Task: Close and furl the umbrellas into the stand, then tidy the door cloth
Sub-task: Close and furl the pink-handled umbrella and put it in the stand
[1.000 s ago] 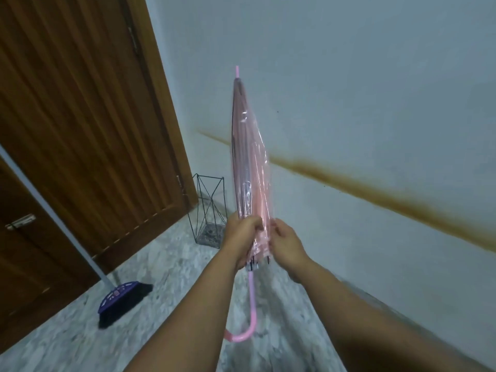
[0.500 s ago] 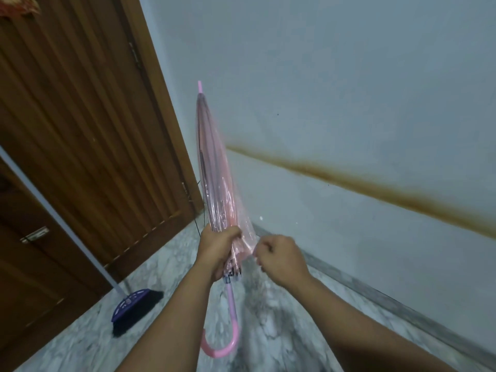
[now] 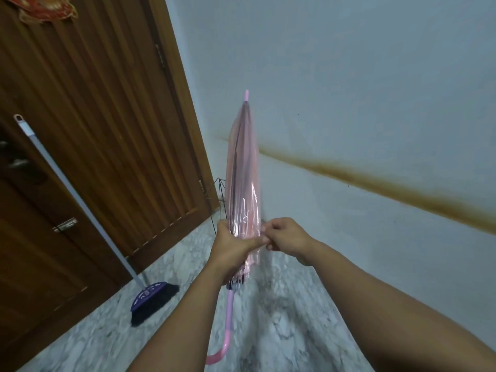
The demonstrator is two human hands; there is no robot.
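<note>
- the left hand (image 3: 231, 247) has its grip wrapped round the lower part of the pink umbrella (image 3: 243, 173), fingers curled about the gathered canopy just above the rib tips.
- the right hand (image 3: 285, 237) pinches at the same band of canopy, thumb and fingertips closed on what looks like the tie strap; the strap itself is too small to make out.
- half a second ago the right hand was off to the side, apart from the canopy; now it has come back in and touches the left thumb.
- i judge this to be the furling step nearly done, with the strap being fastened.
- the umbrella stands almost upright, tip up, its hooked handle (image 3: 220, 353) hanging below the hands over the marble floor (image 3: 281, 331).
- the wire stand (image 3: 218, 200) sits in the corner beside the door (image 3: 102, 130), partly hidden behind the canopy; the umbrella is not yet in it.
- a broom (image 3: 150, 299) leans against the door.
</note>
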